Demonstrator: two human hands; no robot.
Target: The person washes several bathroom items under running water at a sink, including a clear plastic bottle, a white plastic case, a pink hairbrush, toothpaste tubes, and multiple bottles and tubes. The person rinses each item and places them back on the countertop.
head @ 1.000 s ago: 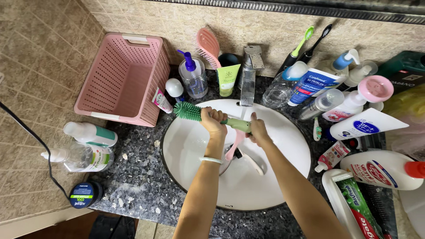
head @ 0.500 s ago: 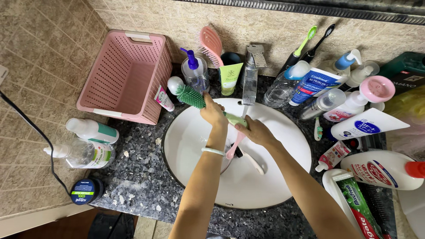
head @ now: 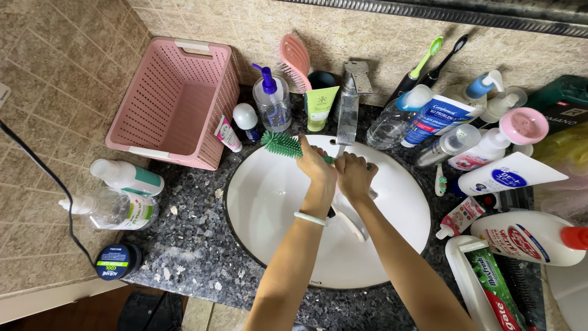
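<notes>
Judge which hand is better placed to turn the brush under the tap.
Probably the left hand: it grips the green brush just behind its bristles, below the tap. The right hand sits farther along the handle.

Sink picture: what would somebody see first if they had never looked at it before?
First come the two hands, the left hand and the right hand, gripping a green bottle brush over the white sink under the faucet. Next is the big pink basket on the dark counter to the left. On the right, bottles and tubes crowd together, with a pink-capped bottle standing out.
</notes>
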